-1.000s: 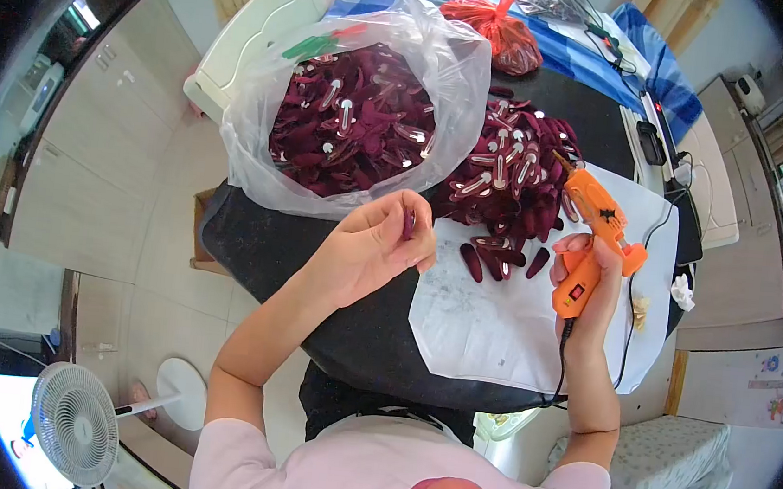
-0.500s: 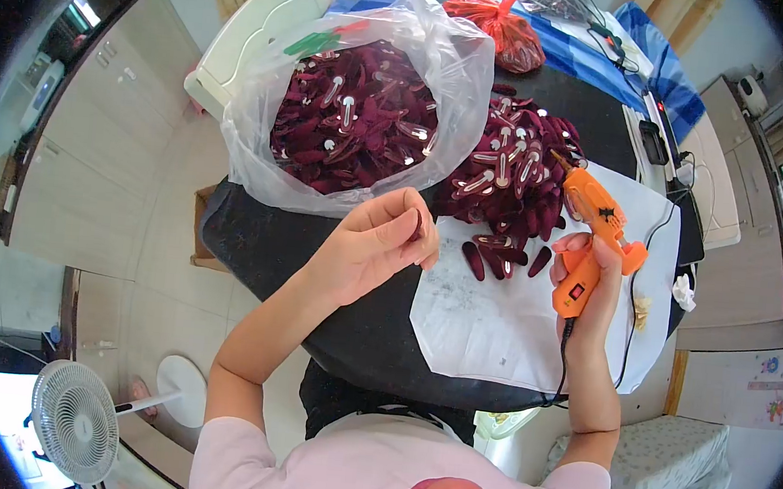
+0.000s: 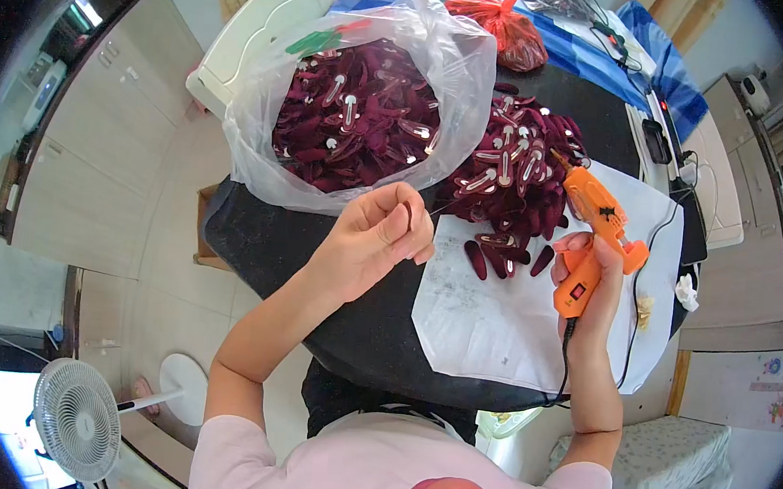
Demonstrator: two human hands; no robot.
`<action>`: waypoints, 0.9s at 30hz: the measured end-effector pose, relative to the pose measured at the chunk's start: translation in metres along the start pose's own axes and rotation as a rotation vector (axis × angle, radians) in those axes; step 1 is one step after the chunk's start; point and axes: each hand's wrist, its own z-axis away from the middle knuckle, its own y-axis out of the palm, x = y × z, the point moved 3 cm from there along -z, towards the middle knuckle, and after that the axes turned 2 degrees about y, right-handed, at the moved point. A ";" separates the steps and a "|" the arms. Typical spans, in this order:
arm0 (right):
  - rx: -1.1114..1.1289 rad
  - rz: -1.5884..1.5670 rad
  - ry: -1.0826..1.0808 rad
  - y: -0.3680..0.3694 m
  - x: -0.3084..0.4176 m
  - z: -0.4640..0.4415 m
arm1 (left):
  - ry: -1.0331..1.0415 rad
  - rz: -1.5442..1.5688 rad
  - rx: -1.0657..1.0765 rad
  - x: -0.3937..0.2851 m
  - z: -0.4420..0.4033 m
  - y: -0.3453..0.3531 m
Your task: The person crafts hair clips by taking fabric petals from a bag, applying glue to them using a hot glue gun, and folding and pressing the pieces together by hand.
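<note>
My left hand (image 3: pixel 380 234) is pinched around a small dark red piece, mostly hidden by the fingers, just below the clear plastic bag (image 3: pixel 259 163). That bag holds many dark red fabric-covered hair clips (image 3: pixel 350 115). My right hand (image 3: pixel 599 272) grips an orange glue gun (image 3: pixel 579 284), its nozzle pointing up and left at the clip pile (image 3: pixel 532 178). A few loose clips (image 3: pixel 476 260) lie on the white sheet (image 3: pixel 477 331) between my hands.
A red plastic bag (image 3: pixel 519 46) stands behind the pile. The gun's black cord (image 3: pixel 566 353) runs over the sheet's front edge. Crumpled tissue (image 3: pixel 686 293) and a power strip (image 3: pixel 654 137) lie at the right. A white fan (image 3: pixel 78 420) stands at lower left.
My left hand has turned slightly and shifted a little up and left, with the small piece still in its fingers. My right hand and the glue gun have barely moved.
</note>
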 end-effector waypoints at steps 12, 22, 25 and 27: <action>0.008 0.005 0.024 -0.001 -0.001 -0.001 | -0.058 0.666 0.055 -0.005 -0.001 -0.003; 0.008 0.057 0.038 0.004 0.001 0.002 | 0.034 0.637 0.105 -0.003 0.006 -0.011; 0.013 0.068 0.039 0.004 0.001 0.001 | 0.025 0.556 0.108 -0.003 0.007 -0.013; 0.009 0.075 0.044 0.004 0.001 0.002 | 0.040 0.503 0.118 -0.001 0.007 -0.013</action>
